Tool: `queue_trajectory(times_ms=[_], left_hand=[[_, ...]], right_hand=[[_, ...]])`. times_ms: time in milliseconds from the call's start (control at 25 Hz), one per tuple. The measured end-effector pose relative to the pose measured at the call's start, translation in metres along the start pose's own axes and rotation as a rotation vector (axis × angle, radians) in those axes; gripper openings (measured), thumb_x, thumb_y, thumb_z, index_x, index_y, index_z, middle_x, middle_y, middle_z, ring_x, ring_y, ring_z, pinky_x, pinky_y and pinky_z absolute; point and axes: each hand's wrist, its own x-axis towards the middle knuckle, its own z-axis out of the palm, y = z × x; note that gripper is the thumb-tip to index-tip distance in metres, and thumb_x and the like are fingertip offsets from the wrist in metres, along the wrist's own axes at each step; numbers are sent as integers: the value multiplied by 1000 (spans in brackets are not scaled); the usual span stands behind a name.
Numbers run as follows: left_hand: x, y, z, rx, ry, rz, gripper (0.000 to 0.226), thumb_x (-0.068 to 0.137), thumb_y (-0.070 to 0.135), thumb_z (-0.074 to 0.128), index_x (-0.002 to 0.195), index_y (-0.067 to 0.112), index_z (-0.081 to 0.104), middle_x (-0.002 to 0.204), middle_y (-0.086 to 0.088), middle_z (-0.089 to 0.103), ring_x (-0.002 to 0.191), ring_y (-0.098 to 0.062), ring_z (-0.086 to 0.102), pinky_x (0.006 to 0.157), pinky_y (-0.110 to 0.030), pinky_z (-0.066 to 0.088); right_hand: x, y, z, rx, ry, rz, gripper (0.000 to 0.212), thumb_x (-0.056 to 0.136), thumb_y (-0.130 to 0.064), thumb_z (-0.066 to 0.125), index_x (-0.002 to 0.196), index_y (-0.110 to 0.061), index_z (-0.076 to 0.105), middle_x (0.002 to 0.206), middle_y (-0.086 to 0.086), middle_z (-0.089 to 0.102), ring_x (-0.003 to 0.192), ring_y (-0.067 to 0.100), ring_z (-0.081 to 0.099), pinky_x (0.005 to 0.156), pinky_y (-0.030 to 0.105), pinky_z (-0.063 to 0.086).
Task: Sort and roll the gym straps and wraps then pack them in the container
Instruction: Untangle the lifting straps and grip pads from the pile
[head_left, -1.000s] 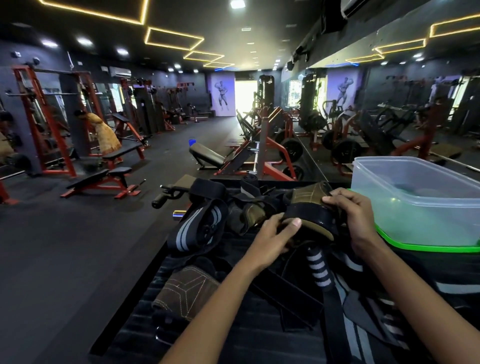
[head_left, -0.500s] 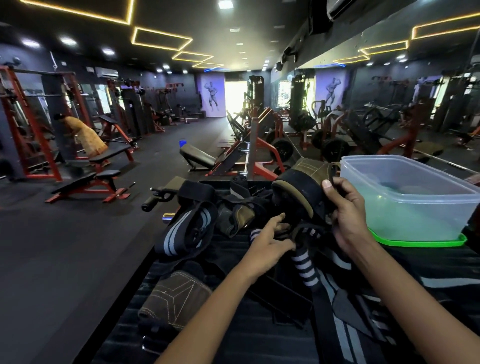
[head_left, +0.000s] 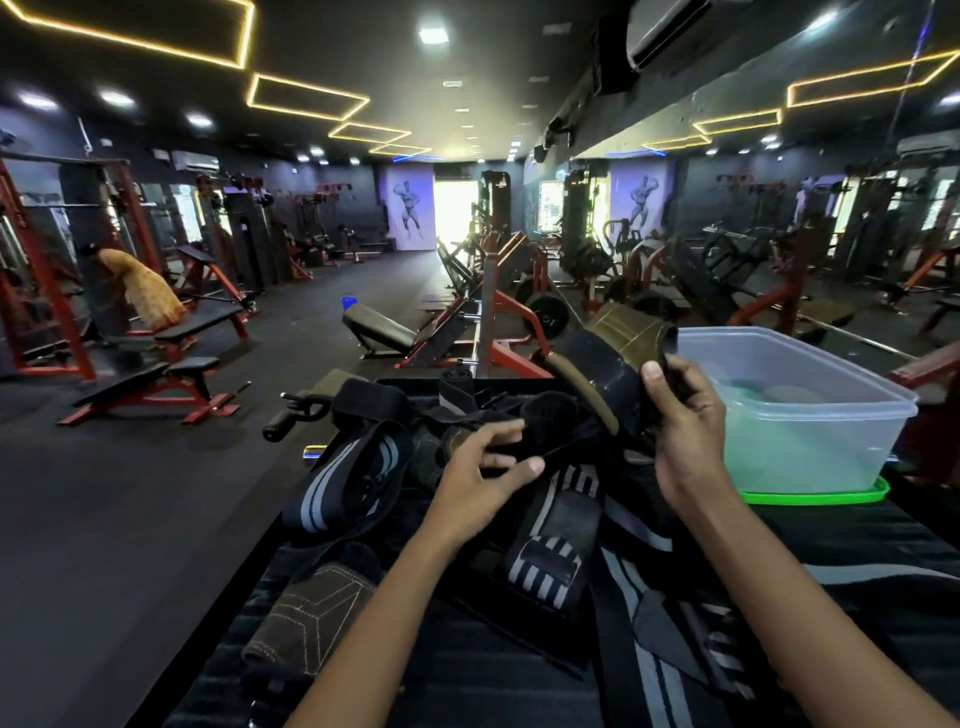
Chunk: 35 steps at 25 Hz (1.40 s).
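Note:
My right hand (head_left: 683, 421) grips an olive and black padded strap (head_left: 605, 369), lifted above the pile beside the container. My left hand (head_left: 485, 467) pinches a thin black strap end that hangs from it. Below lies a tangled pile of black and grey striped wraps (head_left: 353, 478) on the dark surface (head_left: 857, 551). A striped wrist wrap with a velcro patch (head_left: 550, 561) lies between my forearms. The clear plastic container (head_left: 810, 415) stands on its green lid (head_left: 831, 496) at the right.
A brown stitched leather pad (head_left: 306, 618) lies at the near left edge of the surface. A black grip handle (head_left: 291, 415) sticks out at the far left of the pile. Red gym benches and machines fill the floor beyond, with a mirror wall at the right.
My right hand has raised the olive strap up off the pile and toward the container. My left hand has shifted from the strap's body to its dangling black end.

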Motion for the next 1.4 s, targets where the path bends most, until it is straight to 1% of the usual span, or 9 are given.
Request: queue_trajectory(times_ms=[120, 240, 480, 600, 720, 800, 1120, 1240, 1400], left_hand=[[-4, 12, 13, -325, -53, 28, 78, 82, 29, 73, 147, 29, 31, 133, 0, 52, 102, -11, 66, 92, -34, 53], [-5, 14, 17, -634, -71, -87, 85, 76, 32, 79, 147, 20, 33, 138, -4, 52, 110, -11, 64, 89, -36, 55], [-3, 11, 15, -638, 58, -196, 70, 67, 19, 83, 128, 13, 49, 115, -9, 68, 106, -18, 67, 89, -33, 53], [-2, 13, 13, -730, -8, -253, 51, 74, 18, 70, 119, 3, 54, 102, -11, 69, 96, -21, 66, 82, -34, 52], [-2, 18, 6, -833, 12, -298, 22, 88, 22, 51, 99, 6, 61, 90, -8, 62, 79, -20, 59, 63, -32, 48], [-5, 22, 4, -830, 26, -311, 23, 91, 26, 45, 96, 8, 60, 88, -9, 60, 74, -19, 55, 57, -30, 46], [-10, 22, -1, -653, -43, -316, 33, 91, 37, 42, 83, 14, 65, 71, -3, 61, 55, -14, 54, 47, -24, 33], [-8, 19, 2, -584, -52, -322, 43, 87, 53, 52, 99, 15, 70, 78, -3, 65, 64, -16, 58, 44, -22, 34], [-5, 19, -1, -691, 9, -377, 40, 91, 48, 52, 97, 13, 69, 78, -3, 67, 58, -15, 59, 38, -19, 30]], right_hand=[[-11, 18, 5, -342, -125, -97, 12, 89, -10, 66, 89, -22, 66, 87, -8, 68, 84, 6, 61, 77, 25, 49], [-26, 21, 15, -626, -375, -334, 13, 89, -15, 63, 100, -15, 70, 100, -4, 68, 97, 8, 63, 87, 26, 48], [-35, 19, 15, -836, -765, -496, 58, 84, 5, 47, 135, -22, 56, 116, -10, 61, 104, 15, 56, 92, 22, 44], [-36, 21, 18, -909, -734, -531, 59, 91, 1, 52, 141, -29, 45, 115, -3, 65, 102, 15, 63, 87, 28, 51], [-27, 14, 14, -1018, -509, -800, 36, 90, 1, 58, 124, -10, 59, 104, 4, 68, 93, 18, 64, 78, 34, 51], [-24, 14, 11, -1099, -439, -950, 26, 87, 2, 61, 111, -4, 65, 99, 6, 68, 87, 18, 58, 71, 36, 48], [-30, 30, 9, -1188, -775, -752, 40, 71, -7, 70, 110, -17, 67, 104, -6, 67, 94, 15, 55, 71, 29, 43], [-33, 32, 8, -1227, -834, -799, 35, 80, -14, 54, 111, -19, 70, 108, -8, 69, 94, 14, 55, 71, 26, 36], [-32, 29, 12, -1228, -863, -840, 34, 89, -19, 44, 107, -20, 73, 106, -8, 70, 93, 14, 57, 72, 25, 32]])
